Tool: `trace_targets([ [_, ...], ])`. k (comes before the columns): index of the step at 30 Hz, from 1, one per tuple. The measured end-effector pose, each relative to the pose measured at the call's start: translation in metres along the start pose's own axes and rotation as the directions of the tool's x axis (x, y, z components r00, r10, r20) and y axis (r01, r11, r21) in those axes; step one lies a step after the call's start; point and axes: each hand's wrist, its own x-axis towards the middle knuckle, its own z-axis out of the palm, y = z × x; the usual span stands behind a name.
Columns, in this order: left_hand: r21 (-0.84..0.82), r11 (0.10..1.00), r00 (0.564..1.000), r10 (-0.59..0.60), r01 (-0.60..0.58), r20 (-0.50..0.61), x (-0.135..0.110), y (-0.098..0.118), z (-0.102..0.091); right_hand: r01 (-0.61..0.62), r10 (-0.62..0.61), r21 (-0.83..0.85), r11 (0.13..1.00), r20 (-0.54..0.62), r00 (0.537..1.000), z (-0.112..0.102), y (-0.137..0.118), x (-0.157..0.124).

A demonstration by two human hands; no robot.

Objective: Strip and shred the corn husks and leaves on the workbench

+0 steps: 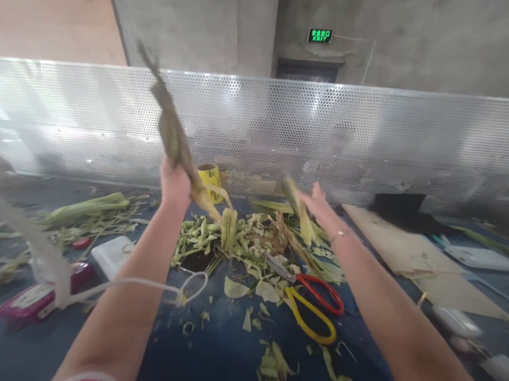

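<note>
My left hand (175,180) is closed round the base of a long green-brown corn husk (170,125) that sticks up and to the left. My right hand (318,206) is blurred by motion; a pale green husk strip (300,213) lies at its fingers, which look partly stretched out. Between and below the hands lies a heap of torn husk pieces (243,241) on the dark blue table (210,354). Scissors with one red and one yellow handle (312,303) lie in front of the heap.
A yellow cup (210,179) stands behind the heap. Whole husks (87,206), a white box (112,253) and a pink packet (32,300) lie left. Cardboard (410,252) and white devices (478,259) lie right. A perforated metal screen (369,140) closes the far edge.
</note>
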Motion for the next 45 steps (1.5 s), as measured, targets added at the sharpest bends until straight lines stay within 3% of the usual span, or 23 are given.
trace_targets([
  [2, -0.041, 0.995, 0.986, -0.081, 0.088, 0.144, -0.021, -0.01, 0.021, 0.002, 0.001, -0.029, 1.0, 0.1, 0.995, 0.018, -0.017, -0.011],
  [4, -0.046, 0.988, 0.956, -0.128, 0.145, 0.265, -0.041, -0.018, 0.037, 0.141, -0.151, 0.054, 0.989, 0.308, 0.939, 0.029, -0.042, -0.025],
  [6, -0.011, 0.987, 0.93, -0.148, 0.161, 0.338, -0.056, -0.021, 0.047, 0.262, -0.269, 0.072, 0.962, 0.39, 0.881, 0.034, -0.067, -0.04],
  [7, 0.011, 0.986, 0.922, -0.157, 0.164, 0.355, -0.061, -0.022, 0.05, 0.284, -0.275, 0.036, 0.958, 0.393, 0.877, 0.035, -0.077, -0.047],
  [10, 0.057, 0.988, 0.934, -0.157, 0.146, 0.32, -0.072, -0.024, 0.054, 0.352, -0.307, -0.096, 0.931, 0.319, 0.897, 0.04, -0.092, -0.061],
  [14, 0.126, 0.991, 0.98, -0.076, 0.053, 0.185, -0.089, -0.028, 0.058, 0.366, -0.33, -0.14, 0.92, 0.224, 0.917, 0.047, -0.081, -0.064],
  [16, 0.164, 0.985, 0.98, -0.088, 0.059, 0.178, -0.1, -0.033, 0.062, 0.347, -0.318, -0.157, 0.925, 0.186, 0.93, 0.05, -0.074, -0.062],
  [21, 0.291, 0.938, 0.941, -0.256, 0.187, 0.221, -0.116, -0.045, 0.064, 0.313, -0.278, -0.126, 0.941, 0.232, 0.932, 0.058, -0.067, -0.061],
  [25, 0.357, 0.931, 0.979, -0.133, 0.071, 0.152, -0.109, -0.047, 0.059, 0.324, -0.312, -0.014, 0.946, 0.239, 0.92, 0.065, -0.067, -0.063],
  [30, 0.29, 0.957, 0.993, -0.045, 0.011, 0.112, -0.099, -0.038, 0.059, 0.36, -0.322, -0.122, 0.925, 0.253, 0.913, 0.059, -0.08, -0.07],
  [39, 0.076, 0.963, 0.958, -0.267, 0.26, 0.107, -0.104, -0.018, 0.067, 0.462, -0.357, -0.291, 0.838, 0.348, 0.867, 0.041, -0.106, -0.084],
  [45, 0.047, 0.996, 0.983, -0.089, 0.082, 0.163, -0.102, -0.008, 0.066, 0.464, -0.314, -0.327, 0.823, 0.418, 0.852, 0.03, -0.121, -0.095],
])
